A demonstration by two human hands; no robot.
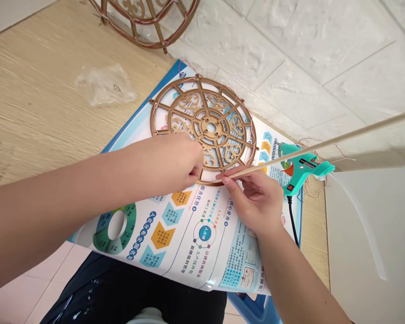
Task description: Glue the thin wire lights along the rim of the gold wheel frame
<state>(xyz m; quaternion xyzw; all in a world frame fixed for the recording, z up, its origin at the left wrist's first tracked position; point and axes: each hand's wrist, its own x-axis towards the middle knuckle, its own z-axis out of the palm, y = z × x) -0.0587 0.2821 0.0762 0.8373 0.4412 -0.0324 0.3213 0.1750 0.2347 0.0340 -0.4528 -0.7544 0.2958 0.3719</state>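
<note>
A round brown openwork disc (pixel 220 127) with spokes and scroll patterns lies flat on a printed poster sheet (pixel 189 211). Thin reddish wire runs along parts of its rim. My left hand (pixel 177 159) is closed at the disc's near edge; its fingertips are turned away, so what they pinch is hidden. Just to the right, my right hand (pixel 256 198) grips a long thin wooden stick (pixel 327 141) between thumb and fingers. The stick's lower tip touches or hovers over the near rim, and its other end points up to the right.
To the right lies a teal glue gun (pixel 300 168) with a lit red light, a black cable (pixel 293 220) and a translucent glue stick (pixel 364 225). A second disc (pixel 148 20) leans by the tiled wall (pixel 290 58). A clear plastic bag (pixel 106 84) rests on the wooden table (pixel 37 90).
</note>
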